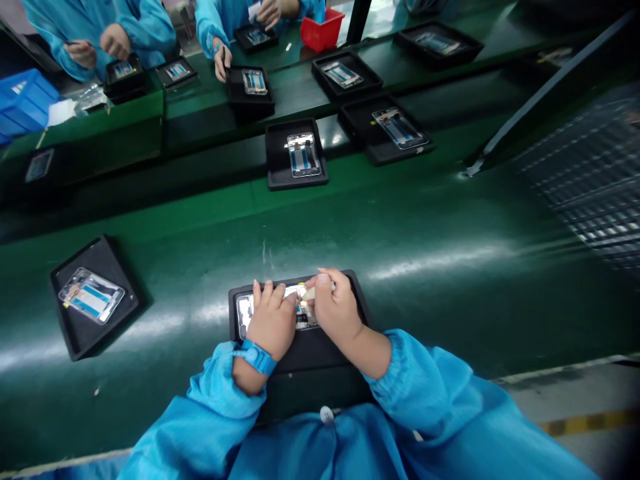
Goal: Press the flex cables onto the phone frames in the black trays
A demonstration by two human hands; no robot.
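Black tray (320,347) is being steadied on the green belt (425,267); the phone frame (245,310) inside is being pressed flat by the left hand (273,323), while a small pale part (310,292) is being pinched by the right hand (336,310), best seated squarely.

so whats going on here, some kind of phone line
A person in a blue smock works at a green belt with both hands over a black tray holding a phone frame. The left hand rests flat on the frame; the right hand pinches a small pale piece against its top edge. More trays with frames sit along the belt, one at the left. Across it, other people's hands work on trays of their own.
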